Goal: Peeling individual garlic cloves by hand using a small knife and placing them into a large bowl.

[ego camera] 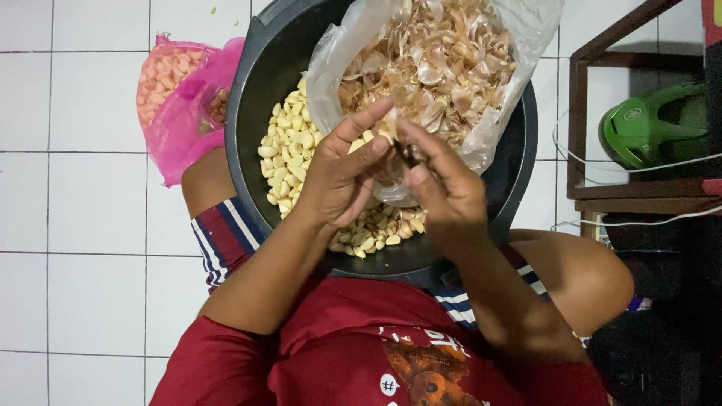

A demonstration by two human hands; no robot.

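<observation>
Peeling is judged underway: a garlic clove [389, 129] is pinched between left hand [342, 177] and right hand [444, 188] at frame centre, with skin removal seemingly called for next.

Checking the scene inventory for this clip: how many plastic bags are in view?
2. A clear plastic bag of garlic skins sits in the dark basin, just beyond both hands. A pink plastic bag of unpeeled cloves lies on the tiled floor beside the basin. Others may be hidden.
</observation>
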